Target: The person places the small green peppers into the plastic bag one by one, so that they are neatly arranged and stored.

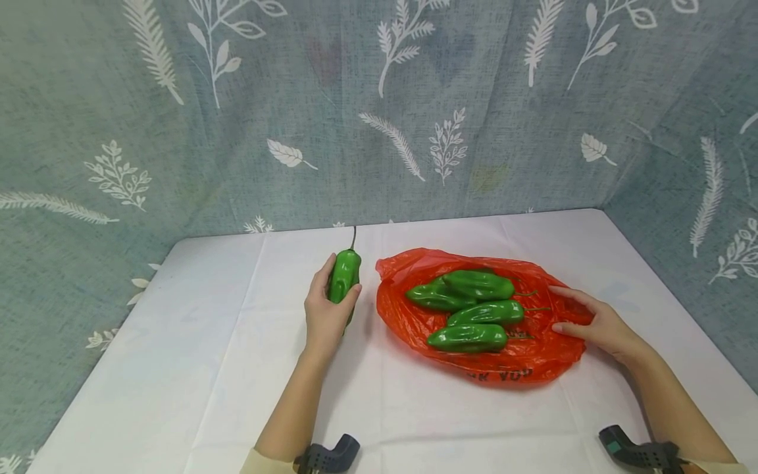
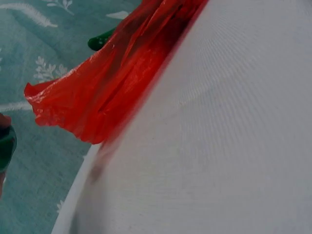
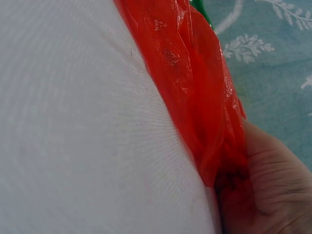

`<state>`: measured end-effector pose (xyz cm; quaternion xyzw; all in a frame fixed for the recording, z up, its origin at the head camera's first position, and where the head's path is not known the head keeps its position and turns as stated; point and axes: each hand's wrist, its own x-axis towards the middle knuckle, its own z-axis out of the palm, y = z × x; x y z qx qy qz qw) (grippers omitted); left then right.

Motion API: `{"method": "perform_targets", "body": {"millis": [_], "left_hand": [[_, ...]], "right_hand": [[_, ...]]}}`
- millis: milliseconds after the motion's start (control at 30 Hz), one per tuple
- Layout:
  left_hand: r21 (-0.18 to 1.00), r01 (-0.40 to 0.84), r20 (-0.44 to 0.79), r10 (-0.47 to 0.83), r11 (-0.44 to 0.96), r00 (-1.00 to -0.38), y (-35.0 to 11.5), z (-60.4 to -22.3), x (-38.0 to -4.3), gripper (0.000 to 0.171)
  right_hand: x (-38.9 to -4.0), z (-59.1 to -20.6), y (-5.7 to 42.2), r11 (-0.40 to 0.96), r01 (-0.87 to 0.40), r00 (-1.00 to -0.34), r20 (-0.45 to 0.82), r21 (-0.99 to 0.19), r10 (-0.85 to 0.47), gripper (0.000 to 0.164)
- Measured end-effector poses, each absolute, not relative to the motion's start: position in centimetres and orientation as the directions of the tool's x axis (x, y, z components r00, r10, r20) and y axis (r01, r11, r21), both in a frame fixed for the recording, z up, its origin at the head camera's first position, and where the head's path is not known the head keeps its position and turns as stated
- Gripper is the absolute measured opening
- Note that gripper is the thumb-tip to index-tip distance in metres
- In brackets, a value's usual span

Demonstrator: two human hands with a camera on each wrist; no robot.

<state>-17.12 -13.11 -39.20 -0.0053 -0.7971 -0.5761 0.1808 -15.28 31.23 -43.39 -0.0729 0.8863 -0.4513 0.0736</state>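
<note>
My left hand (image 1: 328,322) holds a long green pepper (image 1: 345,273) upright over the left part of the table, its thin stem pointing away. At the left edge of the left wrist view, a bit of that pepper (image 2: 7,148) shows beside a fingertip. A red plastic bag (image 1: 408,336) lies spread to the right, with several green peppers (image 1: 468,338) on it, their stems towards the right. My right hand (image 1: 598,326) grips the bag's right edge, thumb nearer me. In the right wrist view the thumb (image 3: 273,170) lies against the crumpled bag (image 3: 204,97); the other fingers are hidden.
A white cloth (image 1: 284,395) covers the table. Behind it and along the sides hangs a grey-green curtain (image 1: 331,178) with white leaf prints. Dark camera mounts (image 1: 328,455) sit at both wrists.
</note>
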Motion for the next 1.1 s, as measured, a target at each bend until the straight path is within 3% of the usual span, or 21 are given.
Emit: {"method": "perform_targets", "body": {"millis": [433,1100], "left_hand": [[0.909,0.271,0.329,-0.146,0.317,-0.933,-11.8,-37.8,-16.6,0.063],[0.827,0.484,0.483,0.078,0.286,-0.872,-6.9,-35.8,-17.1,0.063]], "right_hand": [[-15.5,-43.3,31.1,0.567,-0.074,-0.976,-0.056,-0.82,-0.208,0.07],[-15.4,-43.4,31.4,0.573,-0.061,-0.979,-0.064,-0.818,-0.195,0.071]]}}
